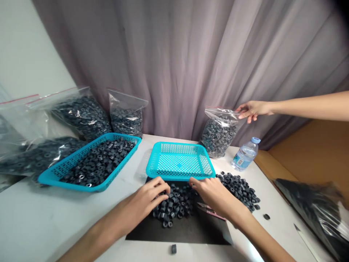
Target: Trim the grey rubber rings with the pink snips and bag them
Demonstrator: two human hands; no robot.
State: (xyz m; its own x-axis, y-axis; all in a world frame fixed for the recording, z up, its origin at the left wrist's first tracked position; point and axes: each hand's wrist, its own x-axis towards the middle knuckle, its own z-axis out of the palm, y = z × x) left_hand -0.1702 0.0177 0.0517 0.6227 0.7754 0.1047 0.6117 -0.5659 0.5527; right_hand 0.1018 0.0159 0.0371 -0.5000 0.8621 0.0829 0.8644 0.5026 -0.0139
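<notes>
My left hand [152,194] is over the left side of a pile of small dark ring-shaped pieces [177,203]. Its fingers are bent and apart, with thumb and forefinger separated and nothing visible between them. On the pile's right side, my right hand [208,189] hangs palm down by the front rim of a shallow turquoise basket [178,176]. One of its fingers is bent near that rim; the others are mostly hidden, as is anything under them. Small pink-handled scissors [209,211] lie partly beneath my right hand. The pile rests on a black mat [174,233].
Another person's hand [253,109] touches the top of a clear bag [219,134] of rings. A second basket [95,188] of rings stands left, before more filled bags [81,112]. Right are a water bottle [245,154], another ring heap [240,189] and a dark plastic-wrapped bundle [308,211].
</notes>
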